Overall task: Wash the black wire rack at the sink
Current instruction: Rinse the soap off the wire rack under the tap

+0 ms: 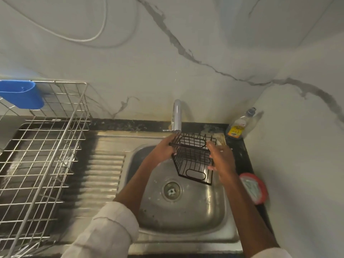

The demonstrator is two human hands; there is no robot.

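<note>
While the black wire rack (193,159) hangs over the far right of the dull stainless-steel sink basin (186,211), just below the curved chrome tap (176,116), both hands hold it. Left hand (163,148) clasps the rack's top left rail, fingers curled round the thin bar. Right hand (221,159) presses its right side, fingers spread. Left of the basin lies a ribbed steel drainboard (104,174).
</note>
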